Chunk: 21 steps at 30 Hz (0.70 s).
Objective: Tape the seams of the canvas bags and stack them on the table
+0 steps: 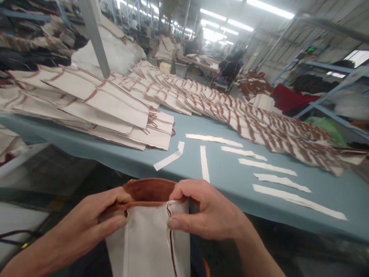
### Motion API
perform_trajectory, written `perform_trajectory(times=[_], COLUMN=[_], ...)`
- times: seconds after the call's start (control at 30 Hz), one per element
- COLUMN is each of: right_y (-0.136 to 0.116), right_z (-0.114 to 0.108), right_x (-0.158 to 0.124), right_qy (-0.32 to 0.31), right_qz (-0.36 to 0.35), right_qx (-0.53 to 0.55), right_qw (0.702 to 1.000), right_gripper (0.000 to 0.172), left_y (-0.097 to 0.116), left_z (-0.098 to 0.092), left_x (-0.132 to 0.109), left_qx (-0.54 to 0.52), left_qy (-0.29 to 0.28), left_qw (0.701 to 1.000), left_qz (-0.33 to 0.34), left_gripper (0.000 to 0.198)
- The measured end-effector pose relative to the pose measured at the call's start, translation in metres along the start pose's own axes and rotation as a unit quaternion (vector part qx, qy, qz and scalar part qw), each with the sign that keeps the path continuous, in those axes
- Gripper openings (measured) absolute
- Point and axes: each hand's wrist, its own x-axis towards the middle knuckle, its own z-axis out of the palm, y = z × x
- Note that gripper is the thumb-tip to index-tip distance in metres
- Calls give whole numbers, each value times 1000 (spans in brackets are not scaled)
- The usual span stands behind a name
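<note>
A cream fabric bag-like piece with a brown lining hangs upright between my hands, its mouth toward the table. On the left of the rim, my left hand pinches the edge between thumb and fingers. My right hand grips the rim's right side, its thumb on a seam with dark red piping. The brown inside shows at the opening; the piece's lower end runs out of the frame. Just beyond the hands, several cream strips lie on the blue-green table.
Stacked cream panels with brown edging cover the table's left. Overlapping rows of similar pieces stretch along its far side. A grey post rises at the back left. Blue metal racks stand at right, and a person sits farther back.
</note>
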Motion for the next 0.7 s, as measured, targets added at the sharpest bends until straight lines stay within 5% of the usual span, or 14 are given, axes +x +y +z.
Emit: perform_trajectory(times=[0.1,0.33,0.7], right_y=[-11,-18,-2], right_z=[-2,1,21], right_x=[7,21,23], right_qy=[-15,-47,-73], right_qz=[-13,-51,46], right_qx=[2,-92,46], right_qw=[1000,993,995], right_gripper=[50,27,20], left_y=[20,68,58], left_z=[-5,-14,4], left_x=[14,39,31], left_qx=[-45,-96,-93], left_qy=[-43,-20,-72], left_qw=[997,994,993], left_qz=[39,55,-7], left_gripper=[24,18,31])
